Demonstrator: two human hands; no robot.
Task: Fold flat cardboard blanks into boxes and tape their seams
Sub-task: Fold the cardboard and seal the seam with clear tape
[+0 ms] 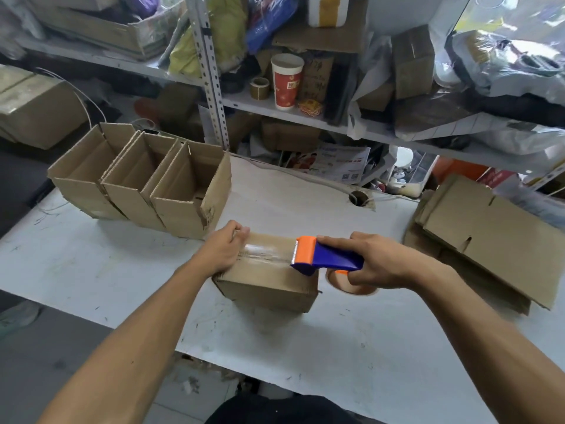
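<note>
A small cardboard box (269, 280) stands on the white table (116, 270) with its closed flaps facing up. A strip of clear tape (266, 254) runs along its top seam. My left hand (224, 247) grips the box's left end, fingers curled over the far edge. My right hand (374, 260) grips a blue and orange tape dispenser (324, 257), whose orange blade end sits on the right part of the seam. The tape roll (351, 286) hangs under my right hand, partly hidden.
Three folded boxes (143, 185) with open tops stand in a row at the table's back left. A stack of flat cardboard blanks (489, 237) lies at the right. Cluttered metal shelves (305, 111) rise behind the table, with a cable hole (359, 198) near them.
</note>
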